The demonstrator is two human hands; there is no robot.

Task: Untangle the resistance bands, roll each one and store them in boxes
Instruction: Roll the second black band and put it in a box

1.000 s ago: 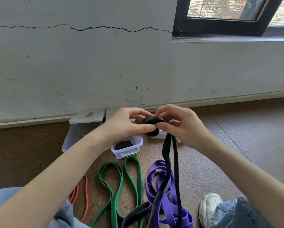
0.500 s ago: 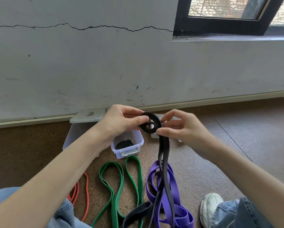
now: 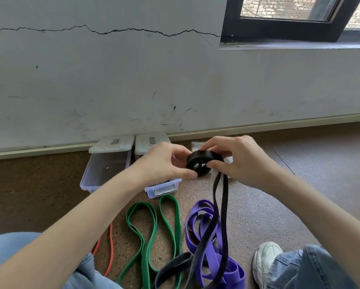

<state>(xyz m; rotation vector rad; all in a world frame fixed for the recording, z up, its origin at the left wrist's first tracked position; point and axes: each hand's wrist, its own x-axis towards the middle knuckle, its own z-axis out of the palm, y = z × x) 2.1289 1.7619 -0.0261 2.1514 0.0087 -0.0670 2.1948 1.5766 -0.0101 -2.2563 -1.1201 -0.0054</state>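
The black band [image 3: 204, 164] is partly wound into a thick coil, held in the air above the floor [image 3: 300, 184], just in front of the boxes by the far wall. The left hand [image 3: 164, 163] pinches the coil's left side with thumb and fingers curled around it; the right hand [image 3: 235, 159] grasps the right side, thumb pressing on the near face. Both grips are clenched on the coil.

Two loose black strands hang from the coil down to the floor, where they lie across the purple band [image 3: 198, 224] heaped near the right shoe [image 3: 266, 259]. That crossing looks like the main risk: as more length is wound up, the tail may drag or snag the purple loops and pull them along, re-tangling what should stay separate. The coil itself is springy rubber held only by fingertip pressure; if either grip loosens while shifting for the next turn, it would likely unwind.

The green band [image 3: 170, 213] lies on the floor to the left, an orange band [image 3: 111, 247] beyond it. One open box [image 3: 85, 180] sits far left; a second box [image 3: 164, 187] is partly hidden behind the left hand.
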